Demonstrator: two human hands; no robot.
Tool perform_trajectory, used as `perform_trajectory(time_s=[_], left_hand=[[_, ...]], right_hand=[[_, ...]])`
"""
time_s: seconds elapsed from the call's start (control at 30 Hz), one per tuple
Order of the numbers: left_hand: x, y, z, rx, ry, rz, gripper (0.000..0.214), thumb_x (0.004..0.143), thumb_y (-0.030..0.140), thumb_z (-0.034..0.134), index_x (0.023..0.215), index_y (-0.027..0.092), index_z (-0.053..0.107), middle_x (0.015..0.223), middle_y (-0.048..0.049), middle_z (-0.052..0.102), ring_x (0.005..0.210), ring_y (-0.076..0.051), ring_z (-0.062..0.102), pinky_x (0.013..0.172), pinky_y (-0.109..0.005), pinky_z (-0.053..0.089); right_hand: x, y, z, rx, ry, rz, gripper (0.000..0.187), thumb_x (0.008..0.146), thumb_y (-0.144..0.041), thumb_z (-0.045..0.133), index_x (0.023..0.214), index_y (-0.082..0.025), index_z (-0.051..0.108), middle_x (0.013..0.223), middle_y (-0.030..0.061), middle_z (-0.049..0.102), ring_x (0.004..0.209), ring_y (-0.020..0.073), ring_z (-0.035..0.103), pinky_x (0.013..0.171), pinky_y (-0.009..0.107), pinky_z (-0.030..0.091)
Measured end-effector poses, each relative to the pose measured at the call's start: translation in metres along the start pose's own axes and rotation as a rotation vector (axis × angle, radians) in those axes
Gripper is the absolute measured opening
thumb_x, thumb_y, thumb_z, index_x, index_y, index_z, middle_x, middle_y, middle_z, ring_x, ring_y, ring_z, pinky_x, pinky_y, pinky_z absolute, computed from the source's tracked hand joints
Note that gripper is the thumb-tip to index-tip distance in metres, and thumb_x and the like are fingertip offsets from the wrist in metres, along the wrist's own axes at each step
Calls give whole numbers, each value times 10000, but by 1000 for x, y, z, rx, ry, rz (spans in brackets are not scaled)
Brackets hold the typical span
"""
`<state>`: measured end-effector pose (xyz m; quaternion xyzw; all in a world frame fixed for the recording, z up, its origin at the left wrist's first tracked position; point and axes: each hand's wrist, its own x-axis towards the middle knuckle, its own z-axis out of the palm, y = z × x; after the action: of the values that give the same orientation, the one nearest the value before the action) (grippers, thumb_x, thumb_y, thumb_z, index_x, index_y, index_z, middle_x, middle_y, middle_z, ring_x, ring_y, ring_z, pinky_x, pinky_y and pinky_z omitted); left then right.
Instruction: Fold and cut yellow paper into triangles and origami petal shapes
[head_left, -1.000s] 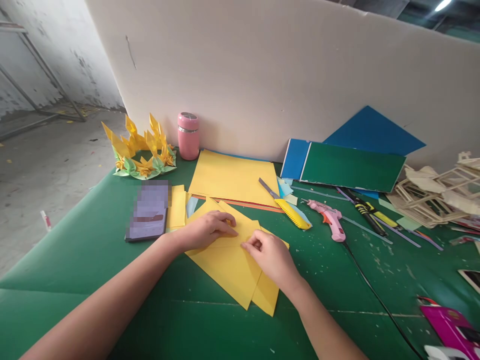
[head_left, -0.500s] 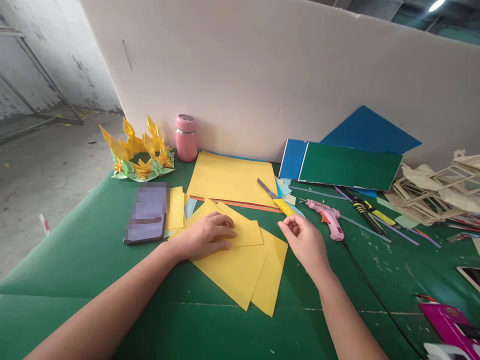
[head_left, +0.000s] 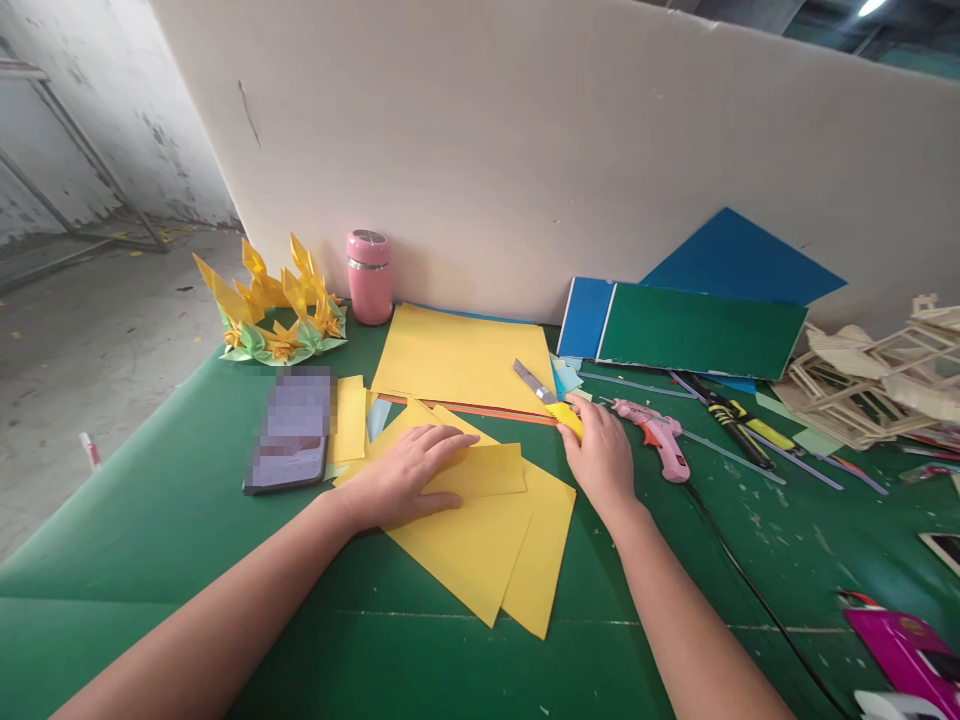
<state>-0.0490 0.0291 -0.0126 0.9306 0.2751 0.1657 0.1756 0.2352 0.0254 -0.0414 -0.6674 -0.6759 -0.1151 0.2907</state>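
Observation:
My left hand (head_left: 405, 475) lies with its fingers stretched out on a small folded piece of yellow paper (head_left: 495, 470). Larger yellow sheets (head_left: 465, 545) are fanned out beneath it on the green table. My right hand (head_left: 600, 455) is closed around the yellow handle of a utility knife (head_left: 564, 414). The knife's blade is out and points up and left, over the edge of a stack of yellow sheets (head_left: 465, 350). Just right of that hand lies a pink hot glue gun (head_left: 651, 430) with a black cord.
At the left are a yellow-and-green paper crown (head_left: 281, 310), a pink flask (head_left: 370, 280) and a phone (head_left: 292, 430). Blue and green boards (head_left: 701, 330) lean at the back right. Pens (head_left: 739, 435) and a wooden model (head_left: 862, 380) lie farther right, with a magenta item (head_left: 900, 650) in front.
My right hand has moved up and left and has taken hold of the utility knife's handle. My left hand's fingers have straightened out over the folded paper.

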Motion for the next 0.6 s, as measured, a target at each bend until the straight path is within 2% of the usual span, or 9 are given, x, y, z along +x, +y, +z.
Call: perform_trajectory(time_s=[0.1,0.2,0.33,0.47,0.6], left_hand=[[0,1,0,29,20,44,574,863,285,593,1373,193,346,1238,-139,539,1115,-280,519,946,-431,427],[1,4,-1,79,39,82,569,853,263,601,1363,180,361,1190,-140,554,1065,-280,537,920,-430,433],[1,7,-2,116,66,125,529,856,245,592,1335,181,377,1159,-133,564,1030,-272,548,898,-415,436],[1,7,-2,117,112,182,333,870,205,560,1188,179,465,1107,-119,570,970,-246,557,854,-382,450],[0,8,-2,134,122,206,174,871,200,556,1030,183,488,1063,-104,569,917,-226,557,801,-356,457]], right_hand=[[-5,-7,-10,2,27,1,344,830,-192,443,1134,-136,594,971,150,604,834,277,596,630,361,494],[-14,-15,-24,25,-2,-82,323,843,-197,440,1094,-141,636,937,133,574,739,235,589,552,316,468],[-32,-21,-40,36,-105,-229,379,897,-146,378,1192,-215,606,1000,92,622,778,206,600,616,307,458],[-45,-18,-48,13,-234,-353,459,938,-103,302,1274,-275,563,939,55,662,822,202,592,738,350,437],[-49,-19,-51,9,-332,-361,375,978,-242,356,1286,-331,552,1018,55,638,902,213,578,806,389,410]])
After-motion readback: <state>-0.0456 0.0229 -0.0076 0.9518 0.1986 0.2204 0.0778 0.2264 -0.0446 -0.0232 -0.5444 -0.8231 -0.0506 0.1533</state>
